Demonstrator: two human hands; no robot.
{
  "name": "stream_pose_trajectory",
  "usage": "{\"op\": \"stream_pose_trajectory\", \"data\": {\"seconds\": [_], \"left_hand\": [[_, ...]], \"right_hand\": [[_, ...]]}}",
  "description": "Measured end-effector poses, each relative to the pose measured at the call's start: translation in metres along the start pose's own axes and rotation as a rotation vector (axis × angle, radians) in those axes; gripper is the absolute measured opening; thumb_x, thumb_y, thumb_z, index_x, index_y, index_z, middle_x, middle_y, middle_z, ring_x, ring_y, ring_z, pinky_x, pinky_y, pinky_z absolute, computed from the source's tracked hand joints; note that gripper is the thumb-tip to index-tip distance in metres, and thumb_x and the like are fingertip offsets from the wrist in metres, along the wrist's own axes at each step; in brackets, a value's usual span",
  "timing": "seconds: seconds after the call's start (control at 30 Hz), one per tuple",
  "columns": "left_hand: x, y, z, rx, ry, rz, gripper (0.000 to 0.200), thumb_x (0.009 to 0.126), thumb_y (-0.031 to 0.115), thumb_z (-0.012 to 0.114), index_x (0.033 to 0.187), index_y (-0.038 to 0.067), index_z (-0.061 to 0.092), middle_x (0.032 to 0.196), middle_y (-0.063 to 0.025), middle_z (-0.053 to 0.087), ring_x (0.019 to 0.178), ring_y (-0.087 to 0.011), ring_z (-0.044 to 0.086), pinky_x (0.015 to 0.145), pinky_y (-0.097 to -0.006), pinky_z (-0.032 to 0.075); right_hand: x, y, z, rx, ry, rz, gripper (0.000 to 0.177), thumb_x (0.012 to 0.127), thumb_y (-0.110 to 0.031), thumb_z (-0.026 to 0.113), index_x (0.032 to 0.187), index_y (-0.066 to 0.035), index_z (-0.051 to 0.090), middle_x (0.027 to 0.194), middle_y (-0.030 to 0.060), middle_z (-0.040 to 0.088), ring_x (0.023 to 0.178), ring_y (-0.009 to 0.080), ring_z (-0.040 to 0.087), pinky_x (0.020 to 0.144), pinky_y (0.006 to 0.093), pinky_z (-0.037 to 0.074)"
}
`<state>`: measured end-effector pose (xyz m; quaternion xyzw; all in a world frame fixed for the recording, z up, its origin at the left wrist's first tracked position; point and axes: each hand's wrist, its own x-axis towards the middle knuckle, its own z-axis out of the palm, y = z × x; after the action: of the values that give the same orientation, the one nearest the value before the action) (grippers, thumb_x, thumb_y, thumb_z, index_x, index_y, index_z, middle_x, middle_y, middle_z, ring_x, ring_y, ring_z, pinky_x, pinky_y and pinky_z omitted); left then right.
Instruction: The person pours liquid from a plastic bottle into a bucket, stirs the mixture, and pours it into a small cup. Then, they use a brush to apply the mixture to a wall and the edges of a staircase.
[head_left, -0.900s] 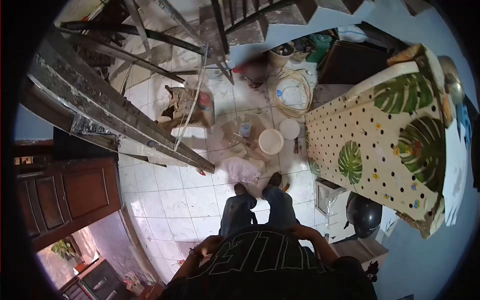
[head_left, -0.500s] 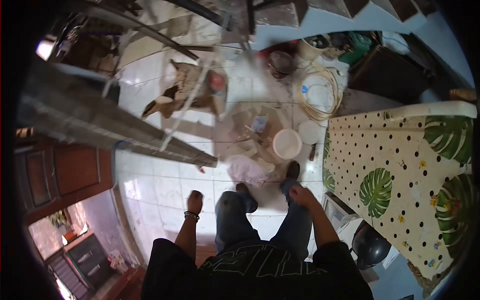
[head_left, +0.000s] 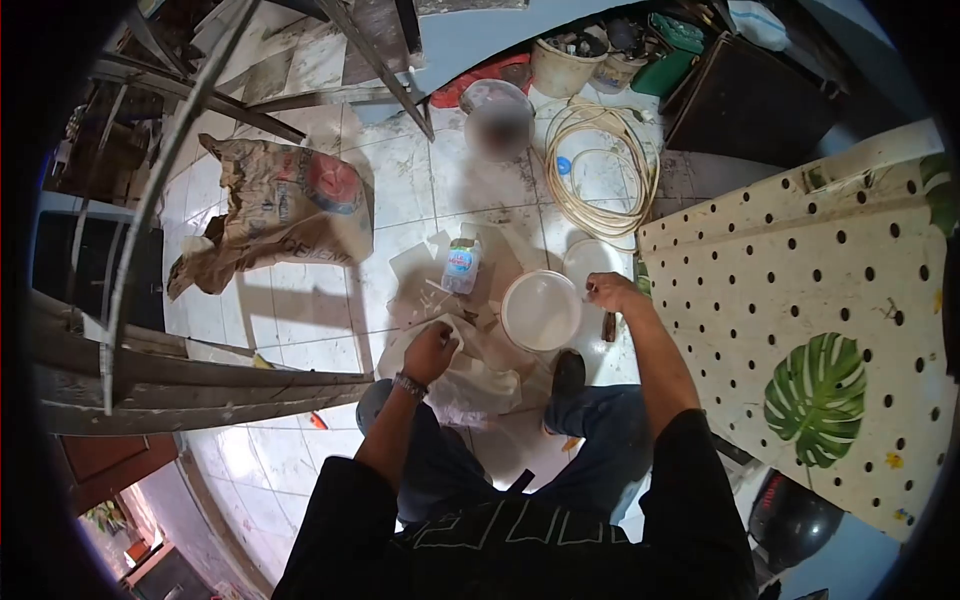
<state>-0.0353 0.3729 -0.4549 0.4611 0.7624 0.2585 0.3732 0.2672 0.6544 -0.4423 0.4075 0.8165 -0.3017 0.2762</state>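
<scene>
My left hand [head_left: 430, 352] is closed above the crumpled pale plastic bag [head_left: 483, 385]; whether its fingertips pinch the bag is unclear. My right hand [head_left: 610, 291] has curled fingers just right of the white bucket [head_left: 541, 311], over the edge of the round white lid [head_left: 590, 268]. Anything between its fingers is too small to make out. Behind the bag stands a small labelled packet [head_left: 461, 265], with thin flat pieces [head_left: 415, 270] around it. A dark-handled tool [head_left: 609, 327] lies below my right hand.
A torn cement bag [head_left: 290, 205] lies at left, near metal frame bars [head_left: 160, 190]. Coiled hose [head_left: 645, 180], a blurred round container [head_left: 498, 128] and filled buckets [head_left: 562, 72] are further back. The dotted, leaf-patterned surface [head_left: 740, 290] borders the right side.
The view has moved lower and closer to the floor things, with my knees bent further. Both hands have moved forward, the left to the plastic bag and the right beside the bucket and lid.
</scene>
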Motion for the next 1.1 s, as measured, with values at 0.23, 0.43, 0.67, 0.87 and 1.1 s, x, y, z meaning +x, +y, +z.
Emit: {"op": "stream_pose_trajectory", "data": {"seconds": [0.23,0.43,0.67,0.87,1.1], "left_hand": [[0.147,-0.062,0.047,0.249,0.096,0.136,0.046,0.081,0.02,0.066,0.122,0.005,0.051,0.113,-0.024,0.058,0.106,-0.0411,0.058,0.09,-0.047,0.049],[0.186,-0.062,0.074,0.422,0.01,-0.16,0.103,0.071,0.03,0.079,0.149,0.008,0.016,0.136,-0.0227,0.045,0.121,-0.0401,0.051,0.098,-0.051,0.045],[0.189,-0.079,0.091,0.223,-0.029,-0.319,0.116,0.068,0.032,0.079,0.15,0.005,0.002,0.131,-0.0285,0.048,0.117,-0.0398,0.054,0.1,-0.0456,0.045],[0.189,-0.078,0.04,-0.376,0.341,-0.047,0.099,0.068,0.02,0.081,0.141,-0.005,0.019,0.123,-0.0219,0.053,0.11,-0.0324,0.057,0.094,-0.0385,0.047],[0.073,-0.015,-0.051,-0.746,0.751,0.139,0.095,0.073,0.016,0.08,0.142,-0.004,0.019,0.133,-0.0183,0.041,0.119,-0.0252,0.045,0.103,-0.0374,0.035]], "right_hand": [[-0.042,-0.011,0.012,0.146,0.067,0.154,0.038,0.087,-0.025,0.062,0.121,-0.008,0.059,0.117,0.0151,0.064,0.111,0.0318,0.059,0.095,0.04,0.047],[-0.102,0.021,0.038,0.181,0.223,0.259,0.04,0.086,-0.026,0.063,0.119,-0.005,0.06,0.116,0.017,0.064,0.111,0.0328,0.059,0.096,0.0401,0.046],[-0.129,0.026,0.09,0.087,-0.002,0.361,0.042,0.087,-0.032,0.06,0.122,-0.009,0.057,0.123,0.0181,0.06,0.115,0.0338,0.055,0.098,0.0431,0.044],[-0.082,-0.07,0.083,0.179,-0.126,-0.127,0.031,0.085,-0.029,0.063,0.102,-0.004,0.066,0.098,0.0214,0.067,0.097,0.0363,0.064,0.084,0.0437,0.049],[0.084,-0.205,0.116,0.13,-0.189,-0.122,0.019,0.081,-0.007,0.055,0.094,0.003,0.065,0.084,0.0216,0.068,0.085,0.0324,0.069,0.076,0.0419,0.055]]}}
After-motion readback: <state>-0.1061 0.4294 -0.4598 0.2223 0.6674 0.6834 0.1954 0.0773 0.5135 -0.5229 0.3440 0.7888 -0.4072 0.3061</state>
